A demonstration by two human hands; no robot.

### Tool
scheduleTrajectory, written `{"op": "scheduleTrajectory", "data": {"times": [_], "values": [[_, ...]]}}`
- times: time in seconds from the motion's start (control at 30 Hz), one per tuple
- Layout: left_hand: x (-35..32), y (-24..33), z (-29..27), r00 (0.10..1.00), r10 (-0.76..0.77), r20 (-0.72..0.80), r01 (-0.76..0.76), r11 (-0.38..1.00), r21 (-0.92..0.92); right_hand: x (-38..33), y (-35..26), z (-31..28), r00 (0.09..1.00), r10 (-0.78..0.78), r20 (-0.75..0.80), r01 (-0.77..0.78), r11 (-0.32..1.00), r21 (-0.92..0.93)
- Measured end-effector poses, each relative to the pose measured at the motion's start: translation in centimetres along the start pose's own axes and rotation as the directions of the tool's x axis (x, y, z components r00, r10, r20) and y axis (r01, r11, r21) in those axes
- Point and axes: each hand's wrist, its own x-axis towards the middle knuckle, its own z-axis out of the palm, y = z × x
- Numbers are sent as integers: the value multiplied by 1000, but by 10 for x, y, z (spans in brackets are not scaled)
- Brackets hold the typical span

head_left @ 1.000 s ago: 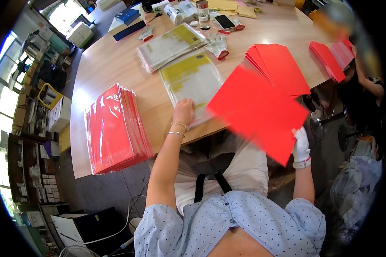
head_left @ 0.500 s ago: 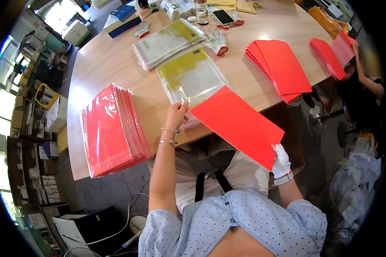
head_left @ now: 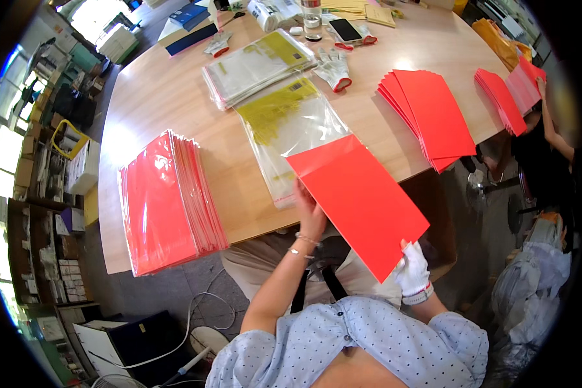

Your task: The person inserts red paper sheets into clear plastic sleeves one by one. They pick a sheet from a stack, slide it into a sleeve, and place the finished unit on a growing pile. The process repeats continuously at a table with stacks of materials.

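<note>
Red sheet (head_left: 362, 210) mid-frame: right hand (head_left: 413, 268) grips lower-right edge; left hand (head_left: 311, 215) at left edge, fingers part-hidden, grip unclear.

right grip (head_left: 411, 269): holds red sheet (head_left: 363, 210) | left grip (head_left: 312, 216): at its left edge | clear bag (head_left: 302, 126): overlaps far end

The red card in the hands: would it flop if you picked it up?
Probably not much: the red card looks nearly flat between the left hand and the gloved right hand, so it seems stiff. It's likely light, since it looks thin. It might slide easily, because its face looks smooth.
</note>
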Motion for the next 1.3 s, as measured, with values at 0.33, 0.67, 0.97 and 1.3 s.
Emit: {"op": "scheduleTrajectory", "data": {"times": [0.33,0.67,0.97,1.3], "values": [[-131,-132,-41,862,-326,389,143,891,430,15,29,-6,997,77,16,-71,973,-220],[-103,-39,-20,727,-658,196,664,746,45,88,41,19,906,273,322,-331,933,141],[-82,0,-91,703,-681,205,701,712,-40,71,57,67,606,-110,788,784,-87,-615],[-83,29,-67,664,-744,-76,731,667,-146,136,-2,-16,803,-269,532,535,718,-445]]}}
